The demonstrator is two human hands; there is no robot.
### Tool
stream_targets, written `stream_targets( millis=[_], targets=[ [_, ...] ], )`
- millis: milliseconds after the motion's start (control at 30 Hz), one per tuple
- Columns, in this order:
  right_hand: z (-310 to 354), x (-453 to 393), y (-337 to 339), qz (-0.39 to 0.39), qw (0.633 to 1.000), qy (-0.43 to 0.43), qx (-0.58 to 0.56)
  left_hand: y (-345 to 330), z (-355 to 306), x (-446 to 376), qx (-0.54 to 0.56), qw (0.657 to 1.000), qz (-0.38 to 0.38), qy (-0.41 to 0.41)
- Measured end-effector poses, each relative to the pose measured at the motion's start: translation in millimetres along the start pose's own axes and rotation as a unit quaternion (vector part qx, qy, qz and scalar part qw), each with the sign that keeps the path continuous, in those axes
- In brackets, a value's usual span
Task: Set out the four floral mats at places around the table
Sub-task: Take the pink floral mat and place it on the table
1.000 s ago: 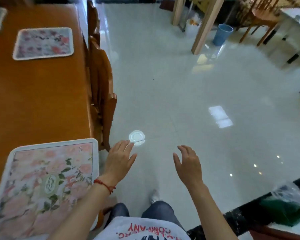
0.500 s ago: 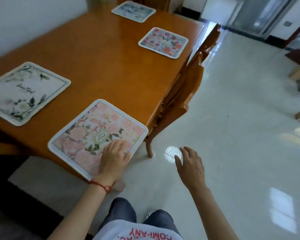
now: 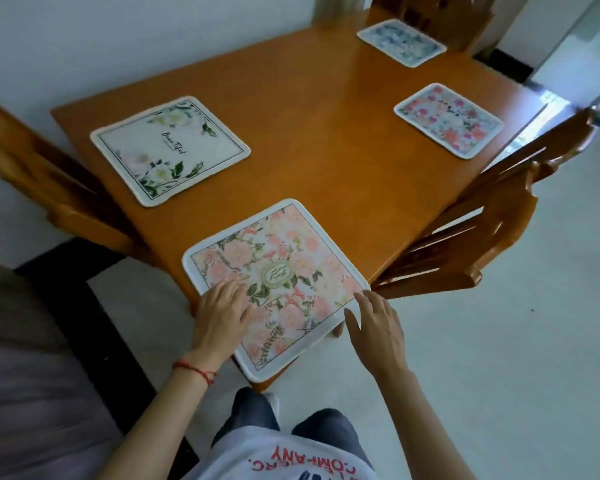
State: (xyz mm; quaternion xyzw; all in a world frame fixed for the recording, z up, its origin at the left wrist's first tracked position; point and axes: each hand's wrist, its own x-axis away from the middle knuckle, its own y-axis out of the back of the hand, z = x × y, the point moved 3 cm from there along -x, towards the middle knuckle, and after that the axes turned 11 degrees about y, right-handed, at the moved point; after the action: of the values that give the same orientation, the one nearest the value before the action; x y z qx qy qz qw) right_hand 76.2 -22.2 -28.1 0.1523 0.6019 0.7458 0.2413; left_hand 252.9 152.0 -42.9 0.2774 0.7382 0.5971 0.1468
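Note:
Four floral mats lie on the orange wooden table (image 3: 309,140). The pink rose mat (image 3: 284,271) lies at the near corner, its near edge overhanging the table. My left hand (image 3: 222,311) rests flat on its left part, fingers spread. My right hand (image 3: 376,327) hovers open at the mat's right corner, fingertips close to its edge. A white mat with green leaves (image 3: 170,148) lies at the left. A red and blue flowered mat (image 3: 447,119) lies at the right edge. A blue flowered mat (image 3: 400,41) lies at the far end.
A wooden chair (image 3: 482,223) stands tucked in at the table's right side, another chair (image 3: 42,181) at the left, and one at the far end (image 3: 430,12). Pale glossy floor spreads to the right. A dark band and grey surface lie at lower left.
The view swung left from the floor to the table. My left hand came to rest on the pink mat; my right hand moved in to the mat's right corner.

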Motion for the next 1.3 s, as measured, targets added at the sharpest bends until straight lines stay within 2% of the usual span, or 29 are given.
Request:
stream_targets(
  millis=[200, 400, 633, 867, 1000, 1100, 1300],
  targets=[
    [-1, -37, -10, 0.031, 0.998, 0.047, -0.018, 0, 17, 1, 0.016, 0.998, 0.007, 0.062],
    [-14, -84, -20, 0.076, 0.988, 0.131, -0.032, -9, 19, 3, 0.015, 0.985, 0.001, 0.172],
    [-41, -138, -26, 0.147, 0.965, 0.212, -0.040, -18, 7, 15, 0.046, 0.951, -0.003, 0.306],
    [-60, -159, -36, 0.178, 0.952, 0.240, -0.064, -21, -17, 19, 0.102, 0.925, -0.049, 0.364],
    [-62, -163, -45, 0.201, 0.950, 0.218, -0.095, -27, -19, 14, 0.207, 0.884, -0.075, 0.412],
    [-61, -166, -50, 0.208, 0.950, 0.189, -0.134, -33, -17, 10, 0.282, 0.836, -0.099, 0.461],
    [-56, -175, -56, 0.206, 0.949, 0.101, -0.217, -30, -16, 4, 0.359, 0.773, -0.130, 0.507]
  ],
)
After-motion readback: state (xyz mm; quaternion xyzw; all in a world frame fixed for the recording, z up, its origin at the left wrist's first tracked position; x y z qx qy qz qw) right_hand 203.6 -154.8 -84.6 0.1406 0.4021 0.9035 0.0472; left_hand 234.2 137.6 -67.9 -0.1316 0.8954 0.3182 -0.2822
